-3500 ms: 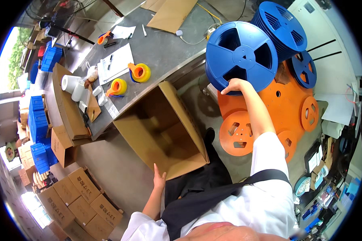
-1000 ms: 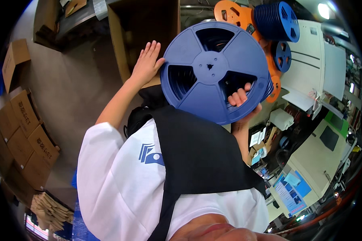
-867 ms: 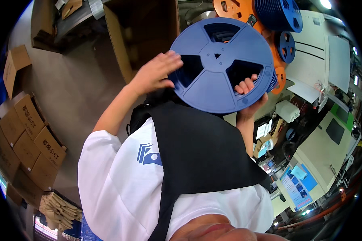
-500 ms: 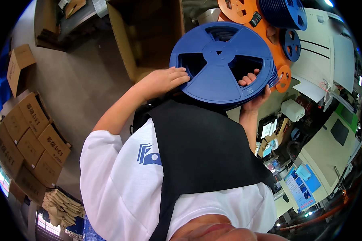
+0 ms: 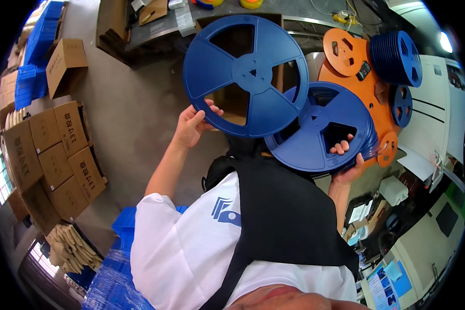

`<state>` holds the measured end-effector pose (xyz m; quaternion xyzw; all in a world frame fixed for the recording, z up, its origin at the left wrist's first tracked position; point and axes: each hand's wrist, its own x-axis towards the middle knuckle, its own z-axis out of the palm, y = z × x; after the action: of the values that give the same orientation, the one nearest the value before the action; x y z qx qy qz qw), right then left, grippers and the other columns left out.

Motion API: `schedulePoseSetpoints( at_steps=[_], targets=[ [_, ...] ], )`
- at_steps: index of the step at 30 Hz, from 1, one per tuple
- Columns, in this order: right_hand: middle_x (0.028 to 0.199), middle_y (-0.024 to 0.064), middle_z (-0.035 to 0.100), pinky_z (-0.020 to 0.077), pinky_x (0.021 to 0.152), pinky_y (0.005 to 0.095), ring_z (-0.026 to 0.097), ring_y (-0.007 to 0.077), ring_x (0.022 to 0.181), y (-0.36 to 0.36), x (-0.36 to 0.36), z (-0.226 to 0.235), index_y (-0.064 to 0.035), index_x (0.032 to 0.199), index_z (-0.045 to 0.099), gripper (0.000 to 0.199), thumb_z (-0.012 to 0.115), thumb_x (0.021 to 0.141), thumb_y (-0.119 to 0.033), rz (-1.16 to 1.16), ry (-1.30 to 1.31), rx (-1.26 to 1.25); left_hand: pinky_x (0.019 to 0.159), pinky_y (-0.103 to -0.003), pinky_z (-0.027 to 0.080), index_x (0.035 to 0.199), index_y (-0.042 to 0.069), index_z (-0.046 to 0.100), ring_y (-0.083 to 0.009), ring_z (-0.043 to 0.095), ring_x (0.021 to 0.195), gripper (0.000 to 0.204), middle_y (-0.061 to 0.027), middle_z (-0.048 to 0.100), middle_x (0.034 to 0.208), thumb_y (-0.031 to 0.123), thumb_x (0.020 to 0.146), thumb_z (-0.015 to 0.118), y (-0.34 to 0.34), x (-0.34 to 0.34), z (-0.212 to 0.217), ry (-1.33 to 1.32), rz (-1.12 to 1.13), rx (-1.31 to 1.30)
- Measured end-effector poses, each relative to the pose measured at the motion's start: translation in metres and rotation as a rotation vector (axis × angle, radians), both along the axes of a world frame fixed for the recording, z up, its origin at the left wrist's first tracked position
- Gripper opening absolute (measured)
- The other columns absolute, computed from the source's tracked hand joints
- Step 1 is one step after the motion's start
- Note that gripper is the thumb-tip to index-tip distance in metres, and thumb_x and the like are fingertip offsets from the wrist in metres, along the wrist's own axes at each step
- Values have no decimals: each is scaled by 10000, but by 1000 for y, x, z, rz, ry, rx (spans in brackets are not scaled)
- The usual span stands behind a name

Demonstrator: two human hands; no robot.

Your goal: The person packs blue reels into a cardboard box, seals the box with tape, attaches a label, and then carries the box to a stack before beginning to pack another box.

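Note:
A single large blue plastic reel (image 5: 274, 49) is raised in front of me, lifted off to the left. My left hand (image 5: 194, 124) grips its lower left rim, fingers through a cut-out and thumb outside. Below and to the right sits a stack of similar blue reels (image 5: 299, 150), partly covered by the raised one. My right hand (image 5: 347, 160) clasps the stack's right rim, with fingertips showing through a window in the top reel.
Behind the raised reel stands an open cardboard box (image 5: 230, 98). An orange table (image 5: 356, 93) on the right bears more blue reels (image 5: 392, 57) and an orange reel (image 5: 343, 51). Cartons (image 5: 54, 160) are stacked at the left, near blue crates (image 5: 119, 279).
My left hand has taken the top reel off the stack and carried it up and left. The right hand still holds the stack. The whole view has shifted.

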<state>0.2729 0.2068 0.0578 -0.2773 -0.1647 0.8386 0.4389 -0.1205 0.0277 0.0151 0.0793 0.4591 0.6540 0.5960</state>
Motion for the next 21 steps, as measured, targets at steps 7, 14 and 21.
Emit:
schedulePoseSetpoints(
  at_steps=[7,14,21],
  targets=[
    [916,80,483,467,848,388,504,198,828,2,-7,2,-3,1286,386,623,608,798,-321,27,-23,3,820,-401,558,1205,14,510,-280,611,1061,330,-112,639,1064,159,913,559,-26,1,-27,-137,78,9],
    [942,67,465,430,873,380,485,188,849,4,7,5,-12,1307,360,620,591,812,-307,25,-44,37,847,-366,531,1251,33,484,-254,591,1094,337,-89,613,1114,142,934,520,-13,-8,-42,-18,56,-122],
    [934,68,464,425,863,383,482,190,845,-5,5,-3,-8,1279,389,595,600,810,-309,6,-65,-25,740,-275,483,1156,11,565,-136,617,876,266,-62,645,951,70,911,480,73,30,-172,573,-141,-559]
  ],
)
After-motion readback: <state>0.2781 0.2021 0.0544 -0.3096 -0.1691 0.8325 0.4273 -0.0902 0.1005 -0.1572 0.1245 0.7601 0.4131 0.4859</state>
